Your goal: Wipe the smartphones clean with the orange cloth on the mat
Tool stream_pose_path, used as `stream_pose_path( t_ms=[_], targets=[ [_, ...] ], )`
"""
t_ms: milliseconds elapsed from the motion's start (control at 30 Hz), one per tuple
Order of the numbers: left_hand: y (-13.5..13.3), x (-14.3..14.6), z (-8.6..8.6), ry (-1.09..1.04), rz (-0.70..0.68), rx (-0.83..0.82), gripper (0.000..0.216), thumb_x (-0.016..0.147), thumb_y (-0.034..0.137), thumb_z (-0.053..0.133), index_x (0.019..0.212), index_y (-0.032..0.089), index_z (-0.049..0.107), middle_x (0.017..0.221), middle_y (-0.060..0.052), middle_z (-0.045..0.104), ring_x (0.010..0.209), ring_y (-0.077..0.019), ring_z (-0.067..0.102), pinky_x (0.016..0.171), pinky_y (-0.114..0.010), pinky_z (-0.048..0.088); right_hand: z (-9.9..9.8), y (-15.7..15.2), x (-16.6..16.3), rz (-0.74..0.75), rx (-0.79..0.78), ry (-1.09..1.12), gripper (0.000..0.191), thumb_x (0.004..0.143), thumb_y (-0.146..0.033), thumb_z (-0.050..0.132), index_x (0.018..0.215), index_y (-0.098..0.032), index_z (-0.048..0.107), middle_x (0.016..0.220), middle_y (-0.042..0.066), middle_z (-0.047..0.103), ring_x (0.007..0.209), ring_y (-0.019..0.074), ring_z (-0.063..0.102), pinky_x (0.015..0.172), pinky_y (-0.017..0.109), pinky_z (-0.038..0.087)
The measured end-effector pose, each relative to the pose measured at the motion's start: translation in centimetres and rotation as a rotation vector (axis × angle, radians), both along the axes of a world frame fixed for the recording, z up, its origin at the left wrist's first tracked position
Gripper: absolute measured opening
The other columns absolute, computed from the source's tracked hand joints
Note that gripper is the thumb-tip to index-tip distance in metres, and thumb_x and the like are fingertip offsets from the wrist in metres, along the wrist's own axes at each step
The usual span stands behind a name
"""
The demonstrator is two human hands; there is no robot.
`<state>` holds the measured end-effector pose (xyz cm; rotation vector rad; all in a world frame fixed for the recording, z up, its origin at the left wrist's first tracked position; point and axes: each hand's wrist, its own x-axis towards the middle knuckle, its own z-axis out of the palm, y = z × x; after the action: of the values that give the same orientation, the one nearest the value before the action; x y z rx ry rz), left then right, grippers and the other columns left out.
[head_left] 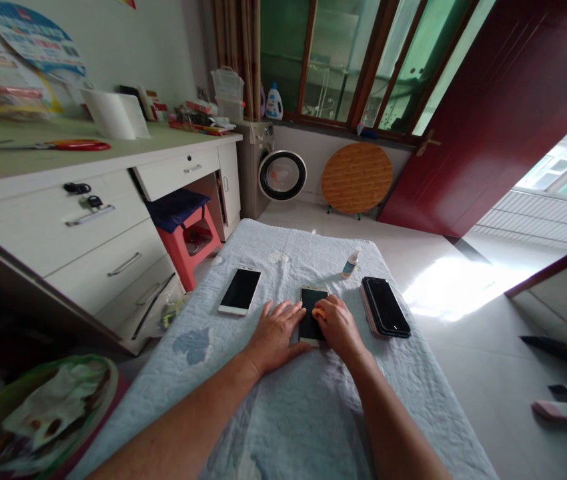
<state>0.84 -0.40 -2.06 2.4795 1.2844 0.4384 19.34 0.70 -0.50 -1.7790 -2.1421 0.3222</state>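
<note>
A smartphone [309, 322] with a dark screen and pale frame lies flat on the cloth-covered table, between my hands. My left hand [276, 335] rests at its left side, fingers stretched out and touching the edge, thumb near its bottom end. Fingers closed, my right hand [338, 325] presses a small orange piece [318, 313], a sponge or folded cloth, onto the screen; most of it is hidden. To the left lies a white smartphone [240, 291]. A stack of phones with a black one [387, 307] on top sits to the right. Behind them stands a small spray bottle [350, 264].
A light blue quilted cloth [303, 413] covers the table. On the left are a white desk [98, 220] and a bin [108, 400] with used tissues. A pink stool [191, 233] stands by the desk. Farther back are an open washing-machine door [282, 175] and a round wooden tabletop [357, 177].
</note>
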Motion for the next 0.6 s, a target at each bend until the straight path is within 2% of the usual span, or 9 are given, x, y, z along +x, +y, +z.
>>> stream_pose_path(
  t_ms=[133,300,600],
  targets=[
    [0.1,0.0,-0.1,-0.003,-0.01,0.001,0.071,0.082,0.067,0.052,0.138,0.025,0.043,0.147,-0.01,0.041,0.135,-0.0342,0.033,0.111,-0.059,0.014,-0.4,2.1,0.8,-0.082,0.038,-0.094,0.021,0.09,-0.02,0.047,0.081,-0.018,0.066,0.087,0.006,0.057,0.088,0.0169,0.05,0.083,0.026,0.034],
    [0.2,0.0,-0.2,0.008,-0.018,0.003,0.071,0.083,0.066,0.051,0.139,0.023,0.043,0.146,-0.011,0.043,0.135,-0.034,0.033,0.111,-0.06,0.013,-0.3,5.1,1.0,-0.12,0.031,-0.235,0.027,0.091,-0.016,0.041,0.086,-0.016,0.067,0.09,0.009,0.06,0.088,0.0187,0.049,0.083,0.028,0.032],
    [0.2,0.0,-0.3,0.006,-0.011,0.024,0.069,0.082,0.065,0.053,0.137,0.024,0.045,0.144,-0.009,0.045,0.133,-0.0334,0.037,0.11,-0.059,0.017,0.2,8.1,-2.1,0.027,-0.049,-0.303,0.025,0.087,-0.015,0.043,0.089,-0.017,0.067,0.097,0.011,0.062,0.089,0.0223,0.049,0.076,0.031,0.034]
  ],
)
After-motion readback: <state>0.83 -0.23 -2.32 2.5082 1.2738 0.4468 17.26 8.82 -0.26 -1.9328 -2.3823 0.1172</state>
